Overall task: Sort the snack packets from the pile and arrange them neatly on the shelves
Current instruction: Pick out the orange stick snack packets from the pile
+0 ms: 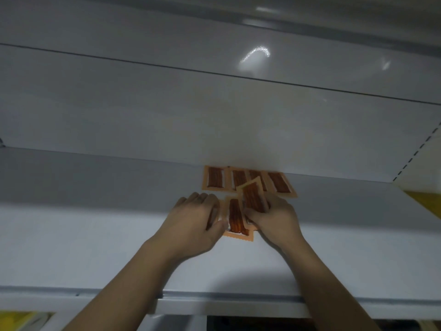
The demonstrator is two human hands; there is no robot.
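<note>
Several orange snack packets with clear windows lie on a white shelf (95,235). A row of them (248,179) sits against the back panel; the leftmost (214,177) lies apart from the rest. My left hand (198,220) presses flat on a packet (235,219) in front of the row, thumb at its edge. My right hand (274,218) pinches another packet (253,195), tilted and lifted over the row's front edge. Part of the lower packet is hidden under both hands.
The white back panel (214,115) rises behind the row. The shelf's front lip (238,302) runs below my forearms. A perforated upright (415,156) and a yellow item (424,201) stand at the right. Yellow packaging (21,318) shows at the bottom left.
</note>
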